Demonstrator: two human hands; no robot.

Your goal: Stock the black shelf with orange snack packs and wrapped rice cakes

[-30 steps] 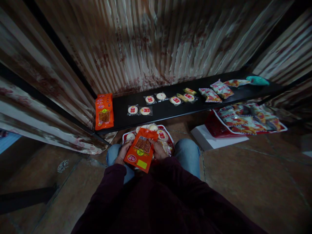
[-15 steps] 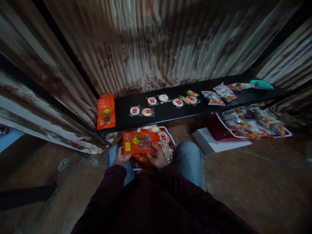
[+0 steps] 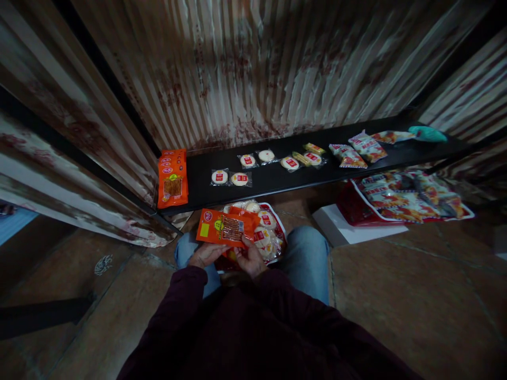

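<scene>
Between my knees, an orange snack packet [image 3: 216,226] with a clear window showing brown strips is held by its lower edge. My left hand [image 3: 206,254] grips it from below at the left, the fingers partly under it. My right hand [image 3: 250,257] pinches the lower right part with the thumb on top. Beneath it stands a red basket with a white rim [image 3: 282,228], filled with round wrapped crackers [image 3: 266,219] and more orange packets, partly hidden by my hands.
A low black shelf [image 3: 269,182] runs across in front. On it lie stacked orange packets [image 3: 173,179], several wrapped crackers [image 3: 240,179], snack bags [image 3: 366,146] and a teal item [image 3: 428,134]. A second red basket [image 3: 348,211] of snack bags sits at right by a white box [image 3: 336,224].
The orange packet has shifted slightly up and left and is tilted a little. My left hand has slid from its left edge to underneath; my right hand now holds lower down.
</scene>
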